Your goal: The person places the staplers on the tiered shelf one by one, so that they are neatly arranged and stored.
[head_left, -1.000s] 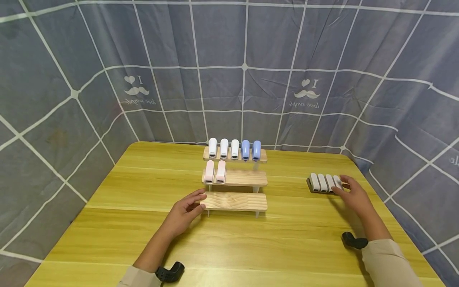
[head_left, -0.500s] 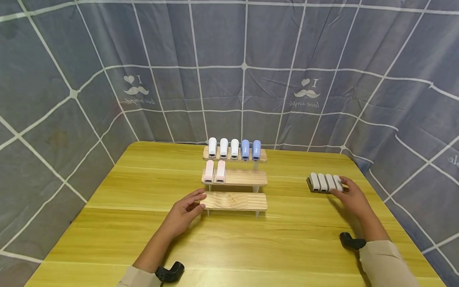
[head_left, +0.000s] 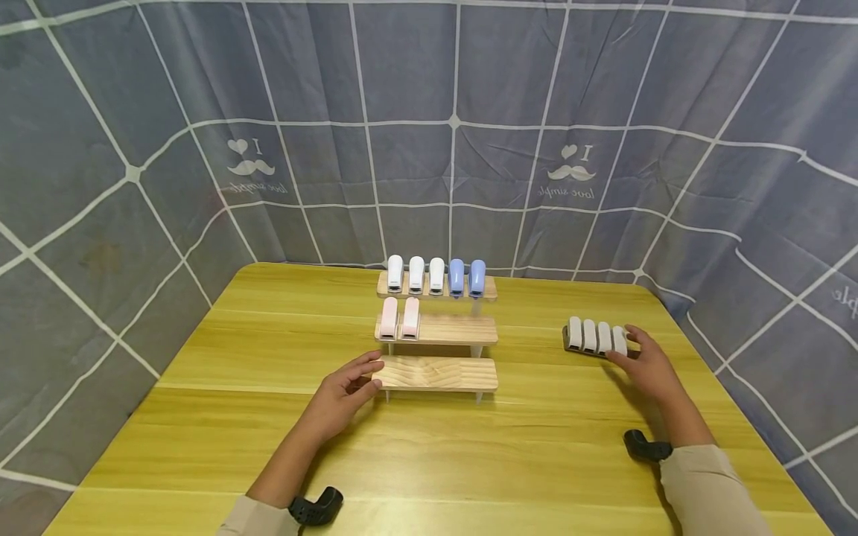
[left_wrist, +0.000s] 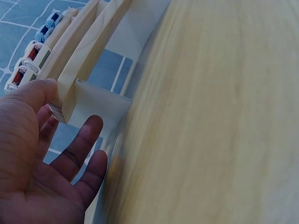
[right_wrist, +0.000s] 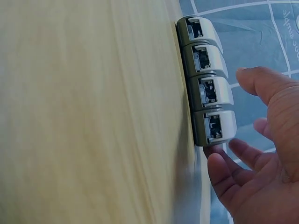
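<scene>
My left hand [head_left: 342,398] holds the left end of the lowest wooden shelf [head_left: 436,374], thumb at its front corner and forefinger on top. In the left wrist view that hand's other fingers spread beside the white shelf leg [left_wrist: 100,100]. At the right, my right hand [head_left: 646,365] is at the right end of a tight row of small staplers [head_left: 596,336] with white tops and grey bases. In the right wrist view its fingers lie against the end stapler [right_wrist: 216,127], while the thumb stands apart above the row.
Behind, the middle shelf [head_left: 462,330] bears two pink staplers [head_left: 399,318] at its left. Three white staplers [head_left: 415,275] and two blue staplers [head_left: 466,278] fill the top shelf [head_left: 491,289]. A grey checked curtain [head_left: 415,164] hangs round the wooden table [head_left: 429,461].
The row of grey-and-white staplers has slid a little to the left, with my right hand moving along behind it. My left hand keeps its place on the lowest shelf.
</scene>
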Demonstrator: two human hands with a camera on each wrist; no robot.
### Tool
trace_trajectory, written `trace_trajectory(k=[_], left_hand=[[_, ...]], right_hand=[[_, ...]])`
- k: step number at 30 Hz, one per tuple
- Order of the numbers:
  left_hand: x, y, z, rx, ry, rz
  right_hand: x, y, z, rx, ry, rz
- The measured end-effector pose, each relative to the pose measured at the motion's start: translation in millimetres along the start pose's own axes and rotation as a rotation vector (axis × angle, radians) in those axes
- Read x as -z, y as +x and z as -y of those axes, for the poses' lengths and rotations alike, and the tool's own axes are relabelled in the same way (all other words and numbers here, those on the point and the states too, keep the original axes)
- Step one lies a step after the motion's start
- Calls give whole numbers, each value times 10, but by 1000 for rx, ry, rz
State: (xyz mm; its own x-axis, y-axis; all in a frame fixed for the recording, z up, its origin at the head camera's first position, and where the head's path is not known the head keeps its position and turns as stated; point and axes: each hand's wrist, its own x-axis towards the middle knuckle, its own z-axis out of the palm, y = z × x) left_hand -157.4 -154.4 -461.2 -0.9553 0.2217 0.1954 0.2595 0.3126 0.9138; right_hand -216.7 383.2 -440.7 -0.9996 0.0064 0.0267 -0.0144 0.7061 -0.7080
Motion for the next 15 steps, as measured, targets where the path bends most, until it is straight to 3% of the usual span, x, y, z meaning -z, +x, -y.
trace_trajectory(k=[15], left_hand=[[-4, 5, 8, -2, -12, -6]], right_hand=[[-65, 41, 55, -26, -13, 27]])
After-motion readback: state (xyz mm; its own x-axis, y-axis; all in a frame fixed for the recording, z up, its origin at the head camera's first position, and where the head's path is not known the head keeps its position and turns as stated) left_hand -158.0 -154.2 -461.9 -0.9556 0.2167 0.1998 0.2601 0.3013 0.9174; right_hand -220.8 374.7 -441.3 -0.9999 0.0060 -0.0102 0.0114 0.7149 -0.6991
